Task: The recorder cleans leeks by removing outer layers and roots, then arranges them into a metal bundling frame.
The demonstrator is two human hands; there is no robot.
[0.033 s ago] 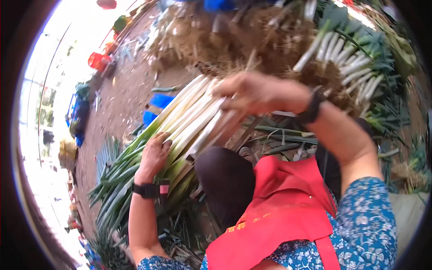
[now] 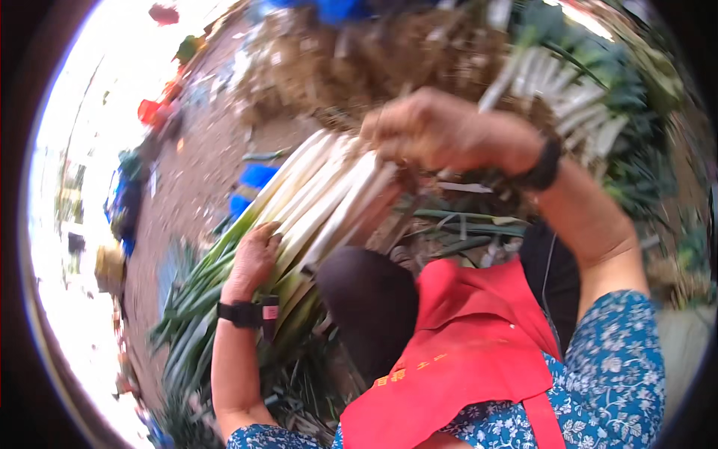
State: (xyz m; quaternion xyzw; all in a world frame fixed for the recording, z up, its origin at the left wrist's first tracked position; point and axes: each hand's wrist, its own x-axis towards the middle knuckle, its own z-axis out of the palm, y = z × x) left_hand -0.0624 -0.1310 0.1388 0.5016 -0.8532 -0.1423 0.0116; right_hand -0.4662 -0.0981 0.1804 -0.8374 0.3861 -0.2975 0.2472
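A thick bundle of long green onions [image 2: 321,196] slants across my left side, white stems up toward the middle and green leaves trailing to the lower left. My left hand [image 2: 256,260] curls over the bundle where white turns to green, thumb on top, gripping it. At the root ends my right hand [image 2: 441,133] is bent with its fingers curled in, smeared by motion. Whatever those fingers pinch is hidden. My dark-trousered knee [image 2: 370,288] is beside the stems.
A large heap of onions with brown roots [image 2: 359,67] lies ahead. More onions with white stems [image 2: 568,90] lie at the far right. Blue material [image 2: 254,183] is on the dirt ground [image 2: 202,168] beyond the bundle. Loose green leaves [image 2: 471,224] lie right of my knee.
My right hand has drawn its fingers in from over the stems and shifted slightly right, at the root ends. My left hand keeps its grip on the bundle.
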